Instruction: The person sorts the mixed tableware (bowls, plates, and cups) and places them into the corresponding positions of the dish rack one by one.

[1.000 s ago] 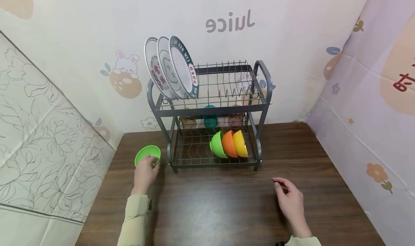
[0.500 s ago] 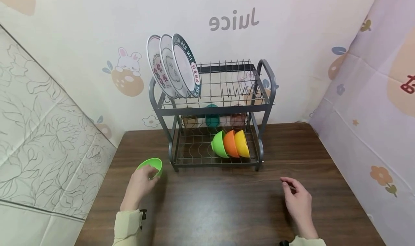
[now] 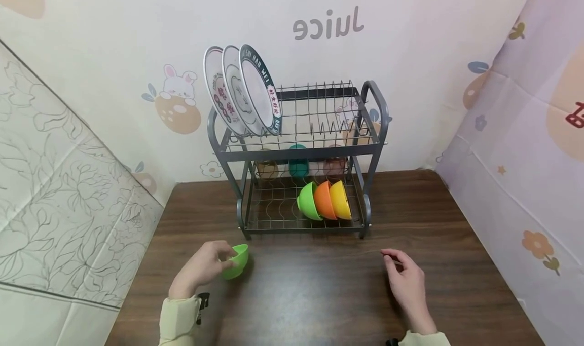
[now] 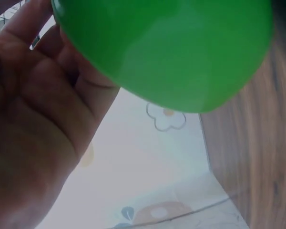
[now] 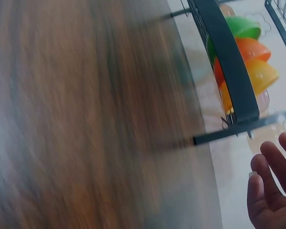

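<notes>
A small green bowl (image 3: 240, 263) is tilted on its side just above or on the table, left of centre; I cannot tell if it touches the wood. My left hand (image 3: 203, 267) pinches its rim, with the fingers partly hiding the near side. Close up in the left wrist view, the bowl's smooth green outside (image 4: 181, 57) fills the top beside the palm. My right hand (image 3: 407, 282) is near the table at the right, fingers loosely bent and holding nothing. In the right wrist view, its fingertips (image 5: 258, 167) appear at the lower right.
A two-tier dish rack (image 3: 298, 154) stands at the back middle. Three plates (image 3: 262, 90) lean in its upper left. Below, a green bowl (image 3: 307, 202), an orange bowl (image 3: 324, 201) and a yellow bowl (image 3: 340, 201) nest sideways. Three cups, including a teal one (image 3: 298, 167), sit behind them.
My left hand has brought the green bowl from the table's left side toward the front and right, and the bowl has tipped over to face left. The right hand stays about in place.
</notes>
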A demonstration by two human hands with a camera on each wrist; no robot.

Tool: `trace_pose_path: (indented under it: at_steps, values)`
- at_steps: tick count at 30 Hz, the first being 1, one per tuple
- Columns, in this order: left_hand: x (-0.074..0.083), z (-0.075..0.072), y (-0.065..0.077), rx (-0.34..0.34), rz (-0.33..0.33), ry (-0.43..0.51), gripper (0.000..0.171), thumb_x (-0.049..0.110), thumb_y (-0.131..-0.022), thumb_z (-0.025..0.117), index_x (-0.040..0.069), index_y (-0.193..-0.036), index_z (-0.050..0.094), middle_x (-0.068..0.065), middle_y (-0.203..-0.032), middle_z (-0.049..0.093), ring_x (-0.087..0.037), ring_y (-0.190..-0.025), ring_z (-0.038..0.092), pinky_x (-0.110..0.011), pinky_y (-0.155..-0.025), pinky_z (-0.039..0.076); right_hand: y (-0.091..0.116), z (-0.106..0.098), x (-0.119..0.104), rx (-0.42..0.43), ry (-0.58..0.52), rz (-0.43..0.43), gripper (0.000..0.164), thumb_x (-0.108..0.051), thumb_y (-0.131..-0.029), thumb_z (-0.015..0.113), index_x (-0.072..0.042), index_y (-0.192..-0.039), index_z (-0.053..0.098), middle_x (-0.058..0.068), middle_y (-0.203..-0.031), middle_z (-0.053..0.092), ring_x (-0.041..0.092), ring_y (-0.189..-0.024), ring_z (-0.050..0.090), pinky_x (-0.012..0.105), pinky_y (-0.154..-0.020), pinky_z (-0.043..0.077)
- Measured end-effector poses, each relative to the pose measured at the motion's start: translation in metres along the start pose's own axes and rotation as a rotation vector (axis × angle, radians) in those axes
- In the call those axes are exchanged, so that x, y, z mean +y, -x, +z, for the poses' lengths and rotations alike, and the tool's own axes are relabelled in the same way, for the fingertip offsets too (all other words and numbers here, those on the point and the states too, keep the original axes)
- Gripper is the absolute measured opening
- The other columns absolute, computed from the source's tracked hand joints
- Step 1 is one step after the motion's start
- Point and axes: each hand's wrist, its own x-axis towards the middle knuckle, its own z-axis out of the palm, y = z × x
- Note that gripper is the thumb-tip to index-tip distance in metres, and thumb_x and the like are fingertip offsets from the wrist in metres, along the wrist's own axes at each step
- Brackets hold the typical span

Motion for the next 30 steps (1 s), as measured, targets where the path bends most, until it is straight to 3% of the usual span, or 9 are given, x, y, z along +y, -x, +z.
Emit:
trace_pose_path:
  at_steps: [7, 15, 18, 24, 30]
  values:
    - [0.015, 0.007, -0.003, -0.101, 0.018, 0.118, 0.011, 0.015, -0.085, 0.077, 0.011, -0.095, 0.075, 0.010, -0.084, 0.063, -0.008, -0.079, 0.060, -0.028, -0.072, 0.049, 0.013, 0.023, -0.018, -0.101, -0.088, -0.127, 0.015, 0.000, -0.093, 0.067, -0.011, -0.100, 0.074, 0.002, -0.099, 0.073, 0.005, -0.084, 0.063, 0.010, -0.071, 0.046]
    - [0.028, 0.030, -0.015, -0.133, 0.102, 0.199, 0.012, 0.021, -0.088, 0.075, 0.015, -0.098, 0.078, 0.012, -0.084, 0.058, -0.008, -0.083, 0.055, -0.032, -0.079, 0.048, 0.029, 0.051, -0.049, -0.280, -0.226, -0.195, 0.019, 0.001, -0.090, 0.070, -0.014, -0.102, 0.074, -0.007, -0.098, 0.071, 0.009, -0.082, 0.065, 0.024, -0.072, 0.053]
    - [0.032, 0.039, -0.020, -0.149, 0.138, 0.227, 0.012, 0.022, -0.089, 0.074, 0.016, -0.098, 0.078, 0.012, -0.081, 0.055, -0.007, -0.081, 0.052, -0.032, -0.078, 0.048, 0.033, 0.058, -0.059, -0.338, -0.234, -0.235, 0.026, -0.001, -0.088, 0.073, -0.018, -0.108, 0.073, -0.010, -0.105, 0.070, 0.009, -0.093, 0.064, 0.029, -0.077, 0.054]
    - [0.040, 0.054, -0.030, -0.182, 0.225, 0.286, 0.009, 0.021, -0.089, 0.073, 0.018, -0.097, 0.077, 0.010, -0.079, 0.052, -0.006, -0.078, 0.050, -0.028, -0.076, 0.048, 0.038, 0.071, -0.071, -0.421, -0.229, -0.415, 0.041, -0.007, -0.085, 0.079, -0.021, -0.123, 0.069, -0.004, -0.124, 0.067, 0.014, -0.117, 0.058, 0.038, -0.095, 0.049]
    - [0.049, 0.067, -0.038, -0.193, 0.315, 0.350, 0.011, 0.024, -0.092, 0.071, 0.021, -0.101, 0.077, 0.009, -0.083, 0.052, -0.007, -0.081, 0.051, -0.035, -0.078, 0.048, 0.044, 0.073, -0.078, -0.490, -0.244, -0.426, 0.028, -0.015, -0.087, 0.078, -0.017, -0.114, 0.073, -0.008, -0.116, 0.069, 0.014, -0.111, 0.063, 0.038, -0.092, 0.052]
